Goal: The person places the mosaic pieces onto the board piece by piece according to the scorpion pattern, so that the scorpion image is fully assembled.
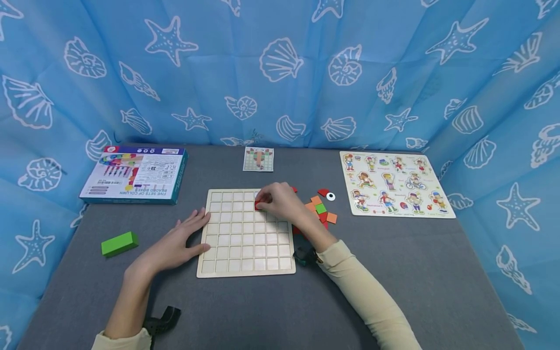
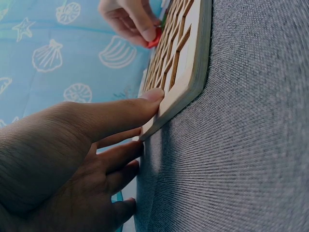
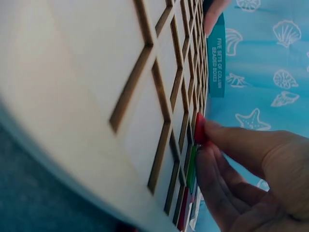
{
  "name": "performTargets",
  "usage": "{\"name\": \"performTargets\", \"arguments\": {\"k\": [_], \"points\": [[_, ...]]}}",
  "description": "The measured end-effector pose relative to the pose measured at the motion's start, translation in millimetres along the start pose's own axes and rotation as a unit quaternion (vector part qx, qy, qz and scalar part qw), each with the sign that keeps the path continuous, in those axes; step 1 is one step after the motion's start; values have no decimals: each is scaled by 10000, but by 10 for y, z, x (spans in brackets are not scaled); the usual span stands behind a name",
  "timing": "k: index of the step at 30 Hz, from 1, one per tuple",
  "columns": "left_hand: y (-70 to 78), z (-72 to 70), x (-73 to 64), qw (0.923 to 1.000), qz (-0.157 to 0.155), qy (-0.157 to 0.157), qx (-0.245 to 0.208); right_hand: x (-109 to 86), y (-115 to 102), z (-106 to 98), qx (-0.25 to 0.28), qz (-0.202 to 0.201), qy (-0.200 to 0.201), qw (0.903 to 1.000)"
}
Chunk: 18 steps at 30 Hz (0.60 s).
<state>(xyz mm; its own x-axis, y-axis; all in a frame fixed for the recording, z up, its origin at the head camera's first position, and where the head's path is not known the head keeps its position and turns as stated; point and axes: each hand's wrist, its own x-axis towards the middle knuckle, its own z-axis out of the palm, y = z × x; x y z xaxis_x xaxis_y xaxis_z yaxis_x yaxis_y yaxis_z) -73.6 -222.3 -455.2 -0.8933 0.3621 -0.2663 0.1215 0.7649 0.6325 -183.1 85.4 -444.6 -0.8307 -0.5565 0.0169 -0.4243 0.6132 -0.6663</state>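
Observation:
A pale wooden grid board [image 1: 235,252] lies flat on the table in front of the person. The left hand [image 1: 172,248] rests along its left side; in the left wrist view the thumb [image 2: 152,94] touches the board's edge, and the other fingers reach down beside it. Over the upper part of the grid, the right hand [image 1: 282,200] pinches a small red tile [image 3: 199,128] between thumb and fingers, close against the grid. Beyond that tile in the right wrist view, a green tile [image 3: 191,168] and a red piece [image 3: 183,209] sit on the board.
Right of the board are loose pieces, including an orange tile [image 1: 332,218], a green tile [image 1: 321,208] and a white eye disc [image 1: 330,196]. A pattern card [image 1: 250,166] lies behind the board. A box [image 1: 131,182], a green block [image 1: 119,244] and a picture puzzle [image 1: 395,194] lie around.

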Motion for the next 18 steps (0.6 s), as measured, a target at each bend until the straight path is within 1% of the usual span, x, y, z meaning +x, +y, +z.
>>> {"name": "performTargets", "arguments": {"k": [4, 8, 12, 18], "points": [[-1, 2, -3, 10000, 23, 11, -1, -22, -38, 4, -263, 31, 95, 9996], [5, 0, -13, 10000, 43, 27, -6, -53, -62, -6, -364, 25, 183, 9992], [10, -2, -10, 10000, 48, 35, -3, -94, -51, -29, -280, 25, 266, 9993], [21, -6, -12, 10000, -15, 12, -13, -190, 60, -121, 96, 131, 311, 9994]]}}
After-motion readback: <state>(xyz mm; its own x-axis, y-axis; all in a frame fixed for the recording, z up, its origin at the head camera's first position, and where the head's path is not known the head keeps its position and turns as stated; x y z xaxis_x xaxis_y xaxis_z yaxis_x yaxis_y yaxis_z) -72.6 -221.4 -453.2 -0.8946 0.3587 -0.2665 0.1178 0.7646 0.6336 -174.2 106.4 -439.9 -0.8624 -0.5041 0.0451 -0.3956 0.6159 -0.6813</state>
